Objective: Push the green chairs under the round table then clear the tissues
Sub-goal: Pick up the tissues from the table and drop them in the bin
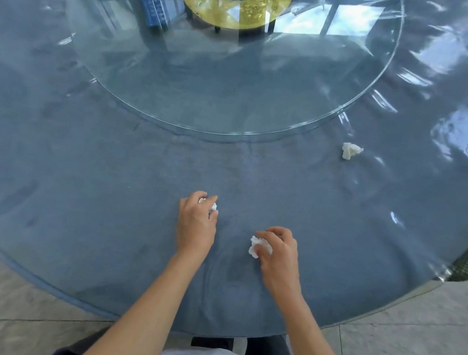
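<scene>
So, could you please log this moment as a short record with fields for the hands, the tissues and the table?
left hand: closed on a crumpled tissue
right hand: closed on a second tissue
loose tissue: lying alone, far right, beside the glass turntable
round table: blue cloth under clear cover
green chairs: none clearly in view

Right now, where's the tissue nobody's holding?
Head view: the loose tissue lies on the round table, right of center, just outside the glass turntable rim, beyond the right hand.
</scene>
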The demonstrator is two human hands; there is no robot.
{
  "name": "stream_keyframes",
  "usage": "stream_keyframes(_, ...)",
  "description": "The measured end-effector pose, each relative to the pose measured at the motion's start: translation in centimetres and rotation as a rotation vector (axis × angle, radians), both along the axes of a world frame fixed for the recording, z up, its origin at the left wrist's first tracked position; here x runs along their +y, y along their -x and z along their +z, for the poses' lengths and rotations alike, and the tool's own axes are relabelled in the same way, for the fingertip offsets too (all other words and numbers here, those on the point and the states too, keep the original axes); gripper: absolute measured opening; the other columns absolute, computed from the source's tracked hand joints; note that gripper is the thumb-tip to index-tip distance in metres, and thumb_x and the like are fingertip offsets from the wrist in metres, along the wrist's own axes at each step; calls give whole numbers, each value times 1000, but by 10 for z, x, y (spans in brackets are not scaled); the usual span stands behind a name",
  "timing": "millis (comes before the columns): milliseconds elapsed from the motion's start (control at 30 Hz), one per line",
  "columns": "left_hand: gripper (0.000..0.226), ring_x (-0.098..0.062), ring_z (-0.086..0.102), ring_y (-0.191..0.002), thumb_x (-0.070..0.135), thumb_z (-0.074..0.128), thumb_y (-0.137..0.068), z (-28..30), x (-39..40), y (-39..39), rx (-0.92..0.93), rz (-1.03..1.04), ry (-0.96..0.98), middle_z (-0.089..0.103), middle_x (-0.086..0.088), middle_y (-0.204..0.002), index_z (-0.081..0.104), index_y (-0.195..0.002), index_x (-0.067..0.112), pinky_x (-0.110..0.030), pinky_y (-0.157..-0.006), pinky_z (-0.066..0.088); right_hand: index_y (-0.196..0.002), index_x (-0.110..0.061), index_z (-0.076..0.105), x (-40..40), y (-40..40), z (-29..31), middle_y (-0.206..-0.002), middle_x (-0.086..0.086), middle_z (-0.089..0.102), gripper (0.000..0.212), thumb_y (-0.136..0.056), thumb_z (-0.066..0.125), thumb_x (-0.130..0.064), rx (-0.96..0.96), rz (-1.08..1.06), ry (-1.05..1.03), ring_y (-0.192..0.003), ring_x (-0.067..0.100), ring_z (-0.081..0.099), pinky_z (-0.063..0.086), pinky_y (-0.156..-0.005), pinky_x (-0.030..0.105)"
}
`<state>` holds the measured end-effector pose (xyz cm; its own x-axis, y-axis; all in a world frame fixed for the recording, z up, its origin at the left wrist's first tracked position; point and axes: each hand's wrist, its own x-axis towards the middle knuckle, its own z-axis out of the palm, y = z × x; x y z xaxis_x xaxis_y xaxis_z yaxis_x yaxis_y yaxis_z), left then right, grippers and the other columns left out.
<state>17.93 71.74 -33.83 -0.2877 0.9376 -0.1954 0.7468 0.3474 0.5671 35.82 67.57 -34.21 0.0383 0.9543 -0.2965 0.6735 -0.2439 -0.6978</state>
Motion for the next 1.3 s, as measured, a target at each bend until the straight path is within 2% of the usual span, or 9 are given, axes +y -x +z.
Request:
stream_keyframes(133, 25, -32, 51, -102, -5, 66, -86, -1, -5, -1, -25, 33, -48, 63, -8, -110, 73, -108, 4, -26, -76, 37, -101, -8, 74, 0, -1, 2, -105, -1, 55, 21, -88, 63, 4, 8, -16, 26, -104, 19, 45, 30, -78, -1)
stream_keyframes(267, 22, -28, 53, -98, -5, 66, -86, 1, -9, -1, -115, 90, -44, 63, -7, -104, 74, -105, 4, -16, -77, 33, -98, -10, 73, 0, 0, 4, -104, -1, 58, 19, -89, 63, 2, 60, -73, 64, -103, 19, 50, 34, -75, 8)
stream_keyframes(367, 22, -28, 58, -98, -4, 64, -87, 8, -16, -2, -225, 144, -48, 64, -8, -106, 73, -105, 3, -27, -83, 45, -97, -12, 73, 1, 0, 8, -103, -4, 59, 16, -89, 64, -2, 154, -160, 110, -100, 16, 55, 36, -74, 8)
stream_keyframes(533, 19, -11, 61, -92, 4, 65, -90, 24, -31, -8, -406, 292, -85, 65, 0, -107, 73, -106, 9, -5, -75, 42, -95, -17, 73, 5, 9, 25, -104, -5, 61, 13, -91, 64, -9, 288, -249, 114, -92, 3, 58, 41, -70, 6)
stream_keyframes(767, 12, -12, 66, -74, 11, 69, -87, 48, -35, -16, -940, 550, -53, 71, 8, -80, 71, -96, 18, -26, -75, 56, -99, -17, 74, 15, 28, 58, -101, -9, 64, 15, -89, 66, -9, 435, -252, 30, -88, 0, 61, 45, -73, 9)
stream_keyframes(900, 16, -19, 70, -87, 3, 63, -91, 53, -34, -20, -1168, 585, -38, 68, -10, -102, 69, -104, 10, -35, -79, 58, -96, -17, 73, 18, 42, 73, -98, -6, 65, 17, -87, 67, -5, 486, -209, -5, -85, 3, 62, 48, -74, 12)
stream_keyframes(1000, 20, -21, 71, -90, 3, 56, -97, 56, -34, -20, -1287, 586, -26, 73, -10, -101, 67, -112, 12, -33, -74, 58, -96, -17, 69, 19, 50, 77, -96, -1, 68, 18, -85, 68, -4, 488, -199, -1, -86, 12, 64, 52, -76, 22)
stream_keyframes(1100, 19, -20, 71, -88, 12, 59, -96, 58, -35, -21, -1306, 546, 1, 74, -8, -97, 66, -114, 14, -32, -72, 57, -88, -14, 62, 16, 55, 76, -86, 6, 68, 12, -83, 70, -7, 483, -204, 27, -78, 18, 62, 51, -69, 27)
stream_keyframes(1300, 38, -18, 66, -86, 25, 75, -81, 54, -40, -23, -1186, 400, 21, 70, -5, -98, 66, -117, 25, -34, -80, 54, -75, -17, 62, 13, 59, 66, -87, 3, 62, 15, -85, 70, -8, 357, -165, -14, -78, 14, 60, 47, -64, 17)
